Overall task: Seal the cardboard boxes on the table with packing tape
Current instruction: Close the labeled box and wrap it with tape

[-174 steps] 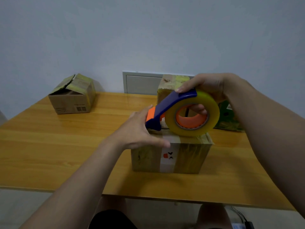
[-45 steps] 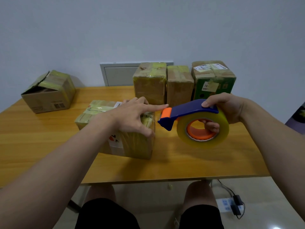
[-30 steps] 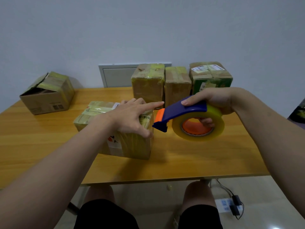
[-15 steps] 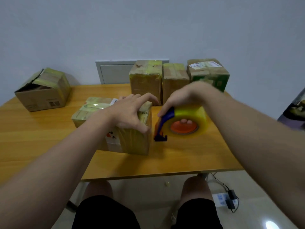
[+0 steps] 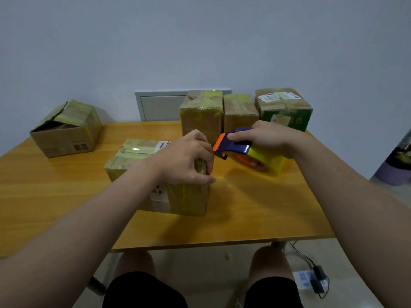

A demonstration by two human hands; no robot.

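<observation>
The left hand (image 5: 185, 160) is gripping the right top edge of the box (image 5: 142, 172) on the tabletop (image 5: 255, 207), while the right hand (image 5: 266, 137) is holding the tape dispenser (image 5: 246, 152) just beside it.

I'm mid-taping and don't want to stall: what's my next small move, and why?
Probably touch the tape dispenser to the near box at its right top edge: the left hand grips that corner, the right hand holds the dispenser beside it.
</observation>
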